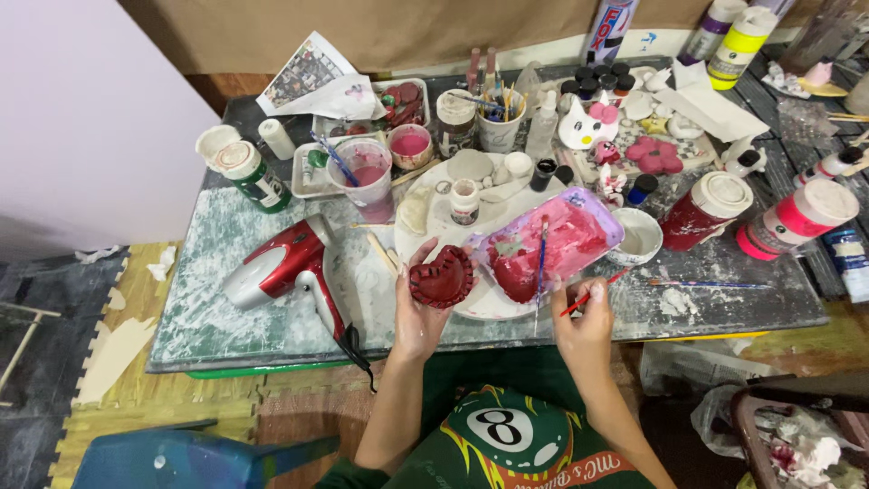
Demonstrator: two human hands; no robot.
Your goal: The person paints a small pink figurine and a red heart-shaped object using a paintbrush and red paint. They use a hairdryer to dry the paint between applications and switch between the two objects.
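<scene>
Head view looks down on a paint-smeared grey counter (226,308). Left hand (418,312) is grasping a dark red, heart-shaped clay dish with a scalloped rim (443,277), cradling it from below just above the counter's near edge, against the rim of a round white plate (425,237). Right hand (584,321) pinches a thin red-handled paintbrush (593,292) between its fingers, the tip pointing toward a translucent plastic tray smeared with glossy pink and red paint (552,244), where a blue-handled brush (541,258) lies. A shiny red and silver hair dryer (285,270) rests to the left, its black cord hanging over the edge. A clear plastic cup of pink water (364,177) stands behind it.
</scene>
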